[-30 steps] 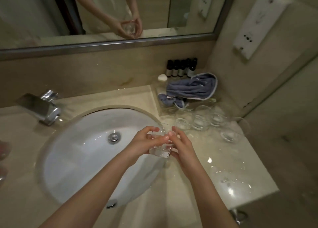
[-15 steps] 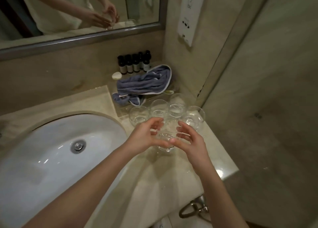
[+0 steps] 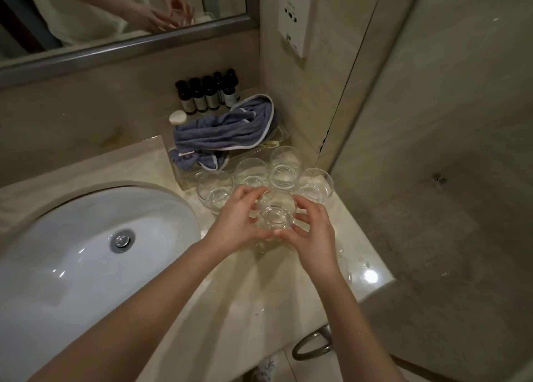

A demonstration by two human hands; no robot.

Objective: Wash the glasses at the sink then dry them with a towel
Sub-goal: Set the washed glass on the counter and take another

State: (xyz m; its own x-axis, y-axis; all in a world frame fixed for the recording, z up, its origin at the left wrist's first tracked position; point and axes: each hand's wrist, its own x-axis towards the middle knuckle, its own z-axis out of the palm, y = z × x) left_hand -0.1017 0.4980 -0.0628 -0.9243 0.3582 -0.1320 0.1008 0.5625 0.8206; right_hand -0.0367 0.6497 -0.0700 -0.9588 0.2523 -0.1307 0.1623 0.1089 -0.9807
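- Both hands cup one clear glass [image 3: 275, 215] from either side, left hand [image 3: 236, 223] and right hand [image 3: 313, 234], each grip curled loosely round its wall.
- It sits upright, mouth upward, low over the wet tabletop [image 3: 259, 289] right of the sink [image 3: 86, 252].
- Four more glasses [image 3: 284, 168] stand just behind, before a grey towel [image 3: 225, 130].
- Likely slippery, light and fragile; hold the sides.

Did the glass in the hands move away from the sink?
Yes. The held glass went rightward, from over the sink's edge to above the counter, beside the other glasses.
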